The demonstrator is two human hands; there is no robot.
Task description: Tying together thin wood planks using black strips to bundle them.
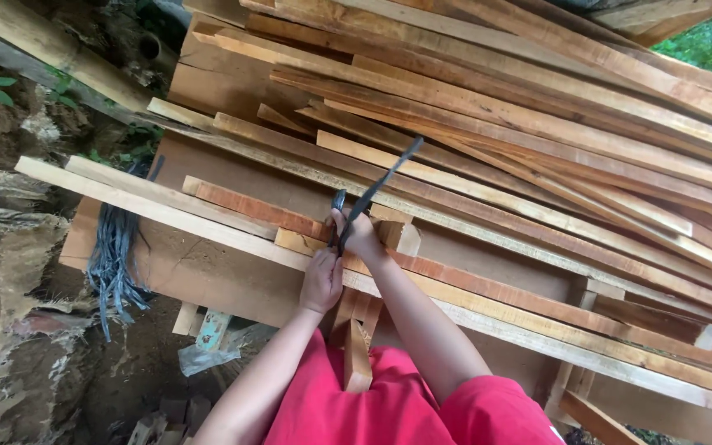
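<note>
- Right hand point(359, 233) grips a dark strap point(377, 188) running toward one o'clock.
- Left hand point(321, 282) closes on the strap's lower end, touching wooden slats point(488, 156).
- Bundle of grey straps point(114, 255) hangs at nine o'clock.

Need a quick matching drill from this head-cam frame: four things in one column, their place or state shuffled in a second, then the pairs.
Things:
1. dark strap
2. bundle of grey strips
3. wooden slats
4. red garment

Places or states:
A. hanging off the left end of the boards
B. piled lengthwise across the top and right
C. pulled taut in the right hand, the left hand just below
D. at the bottom edge, worn by the person

Pairs: 1-C, 2-A, 3-B, 4-D
</note>
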